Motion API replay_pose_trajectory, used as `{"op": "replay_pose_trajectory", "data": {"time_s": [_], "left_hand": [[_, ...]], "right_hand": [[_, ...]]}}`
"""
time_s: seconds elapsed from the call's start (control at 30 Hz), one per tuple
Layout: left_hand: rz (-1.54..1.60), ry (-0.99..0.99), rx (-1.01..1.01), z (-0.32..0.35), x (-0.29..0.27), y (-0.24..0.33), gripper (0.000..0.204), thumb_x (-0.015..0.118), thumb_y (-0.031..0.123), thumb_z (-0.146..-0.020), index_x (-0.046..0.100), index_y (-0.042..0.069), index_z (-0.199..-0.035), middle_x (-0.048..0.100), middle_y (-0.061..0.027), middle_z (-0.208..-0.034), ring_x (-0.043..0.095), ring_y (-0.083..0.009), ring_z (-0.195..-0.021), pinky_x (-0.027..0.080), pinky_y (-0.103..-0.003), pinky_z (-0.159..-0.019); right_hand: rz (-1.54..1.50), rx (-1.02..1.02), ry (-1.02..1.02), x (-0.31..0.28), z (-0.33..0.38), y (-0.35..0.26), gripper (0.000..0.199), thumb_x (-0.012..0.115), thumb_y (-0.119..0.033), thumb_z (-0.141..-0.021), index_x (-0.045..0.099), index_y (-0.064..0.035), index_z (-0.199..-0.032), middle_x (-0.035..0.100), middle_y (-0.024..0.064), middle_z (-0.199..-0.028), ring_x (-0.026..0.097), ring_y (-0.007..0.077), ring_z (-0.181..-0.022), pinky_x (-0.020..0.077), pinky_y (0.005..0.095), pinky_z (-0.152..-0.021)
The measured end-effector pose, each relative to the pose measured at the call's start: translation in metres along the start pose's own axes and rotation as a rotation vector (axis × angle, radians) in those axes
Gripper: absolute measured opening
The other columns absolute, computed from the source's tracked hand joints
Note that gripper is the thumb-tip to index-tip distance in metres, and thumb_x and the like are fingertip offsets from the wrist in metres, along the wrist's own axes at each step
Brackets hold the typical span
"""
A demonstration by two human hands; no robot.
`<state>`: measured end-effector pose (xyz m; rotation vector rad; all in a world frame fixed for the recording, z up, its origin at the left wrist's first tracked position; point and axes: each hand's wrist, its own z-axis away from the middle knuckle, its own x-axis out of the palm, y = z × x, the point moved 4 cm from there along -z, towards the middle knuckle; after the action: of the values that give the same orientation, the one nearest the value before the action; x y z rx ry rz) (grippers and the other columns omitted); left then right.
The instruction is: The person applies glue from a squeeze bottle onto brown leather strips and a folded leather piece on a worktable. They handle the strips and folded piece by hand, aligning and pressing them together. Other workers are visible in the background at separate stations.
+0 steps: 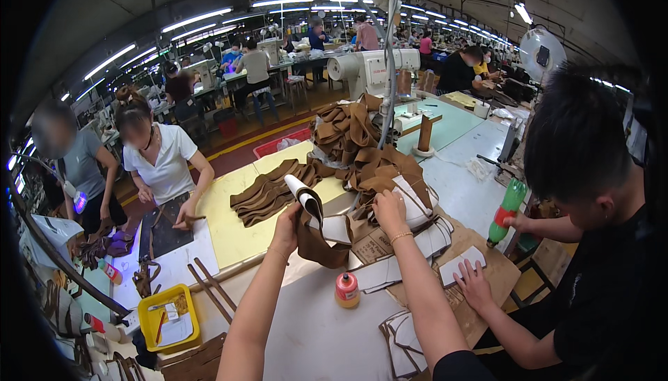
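My left hand [285, 229] is closed on a curved brown fabric piece [316, 245] with a white backing, lifted above the table and folded into a loop. To its right, my right hand [390, 212] has its fingers bent and pressed onto a brown piece [379, 176] at the near edge of a heap. White-backed pieces [416, 203] lie beside that hand; its fingertips are partly hidden. A small bottle [347, 290] with a red top and yellowish contents stands on the table between my forearms.
At right, a co-worker holds a green-and-red bottle [506, 214], one hand on a white piece [463, 265] over cardboard [480, 290]. Brown strips [271, 193] lie on a yellow board. A yellow tray [169, 318] sits lower left. Ahead stands a sewing machine [376, 68]; another co-worker works at left.
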<state>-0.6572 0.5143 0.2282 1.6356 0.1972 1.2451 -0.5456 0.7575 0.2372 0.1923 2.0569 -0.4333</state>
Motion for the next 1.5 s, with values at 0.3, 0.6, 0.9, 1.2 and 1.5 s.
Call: {"op": "replay_pose_trajectory", "data": {"time_s": [0.3, 0.6, 0.9, 1.2, 1.5], "left_hand": [[-0.084, 0.011, 0.037, 0.021, 0.024, 0.006, 0.024, 0.052, 0.025, -0.092, 0.059, 0.006, -0.106, 0.064, -0.0060, -0.101, 0.059, -0.0194, -0.093, 0.047, -0.034, -0.087], [-0.095, -0.024, 0.034, 0.020, 0.007, 0.012, 0.021, 0.054, 0.022, -0.095, 0.060, 0.005, -0.105, 0.065, -0.0042, -0.103, 0.061, -0.0158, -0.093, 0.048, -0.030, -0.085], [0.012, 0.063, 0.245, 0.018, -0.008, 0.066, 0.028, 0.053, 0.026, -0.096, 0.062, 0.005, -0.112, 0.066, -0.0048, -0.105, 0.061, -0.0182, -0.099, 0.046, -0.032, -0.090], [-0.261, 0.004, 0.475, 0.093, 0.020, 0.167, 0.032, 0.052, 0.032, -0.098, 0.057, 0.007, -0.117, 0.062, -0.0030, -0.111, 0.059, -0.0136, -0.100, 0.046, -0.028, -0.088], [-0.566, 0.200, 0.517, 0.215, 0.046, 0.181, 0.030, 0.050, 0.030, -0.101, 0.059, 0.004, -0.111, 0.065, -0.0009, -0.097, 0.057, -0.0066, -0.084, 0.047, -0.022, -0.070]], "right_hand": [[-0.514, 0.088, 0.397, -0.020, -0.011, 0.002, 0.023, 0.067, -0.027, -0.086, 0.058, -0.0056, -0.089, 0.065, 0.0115, -0.084, 0.062, 0.0297, -0.083, 0.0489, 0.0404, -0.074], [-0.916, 0.420, 0.175, 0.019, -0.028, 0.025, 0.055, 0.065, -0.054, -0.085, 0.054, -0.0009, -0.098, 0.067, 0.0140, -0.098, 0.062, 0.0238, -0.088, 0.0485, 0.0350, -0.082], [-0.754, 0.588, 0.124, 0.045, -0.014, 0.090, 0.036, 0.056, -0.031, -0.091, 0.068, 0.0015, -0.098, 0.067, 0.0045, -0.082, 0.067, 0.0137, -0.074, 0.0479, 0.0238, -0.055], [-1.171, 0.094, -0.109, -0.076, -0.005, -0.073, 0.033, 0.062, -0.025, -0.091, 0.066, 0.0023, -0.108, 0.070, 0.0069, -0.087, 0.068, 0.0122, -0.080, 0.0504, 0.0248, -0.068], [-0.972, -0.562, 0.087, -0.201, 0.133, -0.250, 0.049, 0.078, -0.026, -0.079, 0.057, -0.0021, -0.116, 0.061, 0.0102, -0.101, 0.061, 0.0217, -0.092, 0.0491, 0.0319, -0.083]]}}
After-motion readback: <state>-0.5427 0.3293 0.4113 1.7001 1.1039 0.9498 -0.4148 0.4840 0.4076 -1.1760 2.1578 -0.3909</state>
